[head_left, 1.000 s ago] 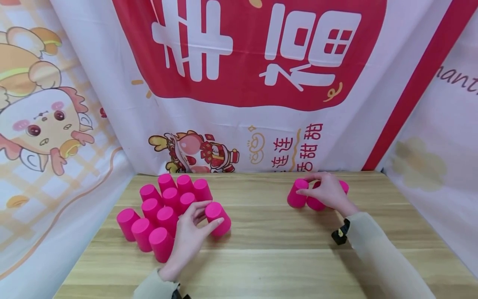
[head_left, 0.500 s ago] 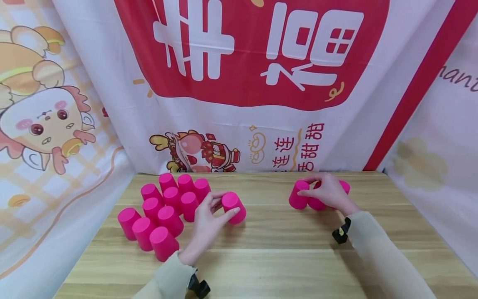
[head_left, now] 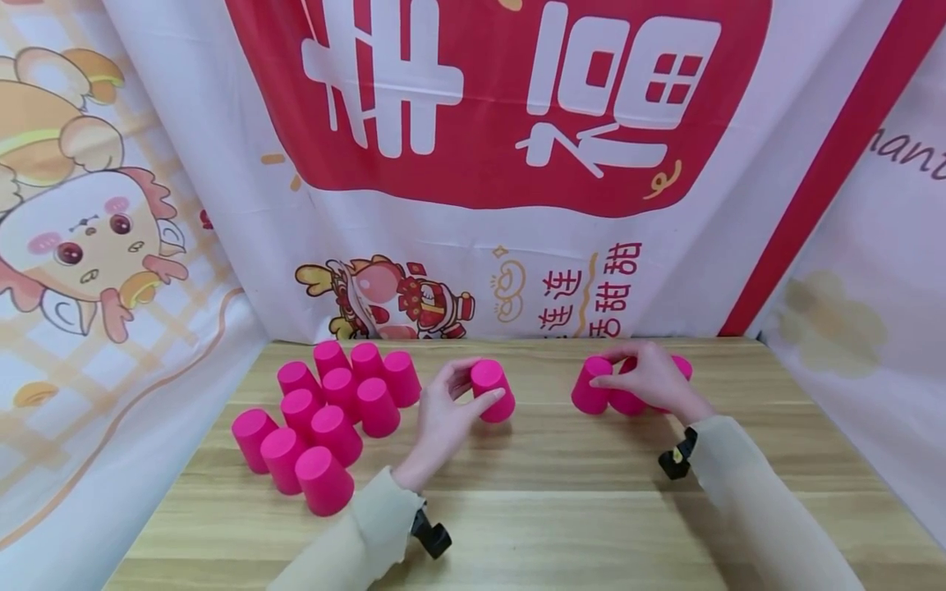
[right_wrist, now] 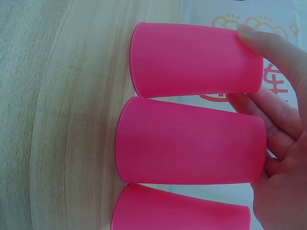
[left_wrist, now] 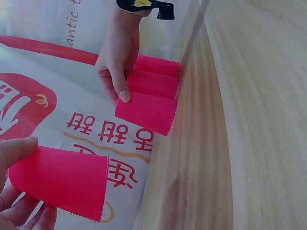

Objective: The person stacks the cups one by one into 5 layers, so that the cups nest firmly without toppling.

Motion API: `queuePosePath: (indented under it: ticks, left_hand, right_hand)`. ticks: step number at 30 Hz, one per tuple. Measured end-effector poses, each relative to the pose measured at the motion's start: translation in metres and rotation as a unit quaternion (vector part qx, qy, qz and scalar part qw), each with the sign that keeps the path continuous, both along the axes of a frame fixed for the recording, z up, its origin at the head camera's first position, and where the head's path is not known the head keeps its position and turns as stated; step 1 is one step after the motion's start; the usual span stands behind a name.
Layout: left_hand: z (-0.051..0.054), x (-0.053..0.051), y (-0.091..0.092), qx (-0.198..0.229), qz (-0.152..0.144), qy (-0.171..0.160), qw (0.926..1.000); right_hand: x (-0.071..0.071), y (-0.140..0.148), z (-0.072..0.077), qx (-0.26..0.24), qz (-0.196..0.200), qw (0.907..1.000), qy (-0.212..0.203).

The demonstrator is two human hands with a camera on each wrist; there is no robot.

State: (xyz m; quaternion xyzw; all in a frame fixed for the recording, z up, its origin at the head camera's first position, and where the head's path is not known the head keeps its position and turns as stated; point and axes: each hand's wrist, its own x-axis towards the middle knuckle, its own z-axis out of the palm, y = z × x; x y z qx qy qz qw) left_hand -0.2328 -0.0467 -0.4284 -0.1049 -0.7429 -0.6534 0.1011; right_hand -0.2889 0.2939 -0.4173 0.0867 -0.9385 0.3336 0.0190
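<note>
My left hand (head_left: pixel 446 414) grips a pink plastic cup (head_left: pixel 493 392) by its upper sides, fingers behind and thumb in front. This cup is upside down, and in the left wrist view it (left_wrist: pixel 62 179) looks raised off the table. Farther right, my right hand (head_left: pixel 654 379) pinches another upturned pink cup (right_wrist: pixel 196 60) near its base end. That cup is the left end of a row of three, with a middle cup (right_wrist: pixel 192 141) and a third cup (right_wrist: pixel 177 211) beside it. In the head view the hand partly covers those two.
Several upturned pink cups (head_left: pixel 336 431) stand grouped on the left of the wooden table (head_left: pixel 562 525). A printed cloth (head_left: pixel 473 271) hangs along the back edge, and more cloth closes both sides. Each wrist wears a black camera strap (head_left: pixel 432 532).
My left hand has carried its cup away from the left group, rightward and slightly farther back, toward the row. The right hand stays at its cup.
</note>
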Motion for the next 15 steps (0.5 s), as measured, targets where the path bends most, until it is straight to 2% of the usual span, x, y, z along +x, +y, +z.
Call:
queuePosePath:
  ticks: [4, 15]
  left_hand:
    - [0.001, -0.006, 0.010, 0.013, -0.001, -0.001, 0.9999]
    - [-0.009, -0.026, 0.050, 0.025, -0.018, 0.005, 0.9995]
  right_hand:
    - [-0.002, 0.000, 0.000, -0.003, 0.001, 1.0000, 0.001]
    - [-0.001, 0.001, -0.003, -0.001, 0.003, 1.0000, 0.009]
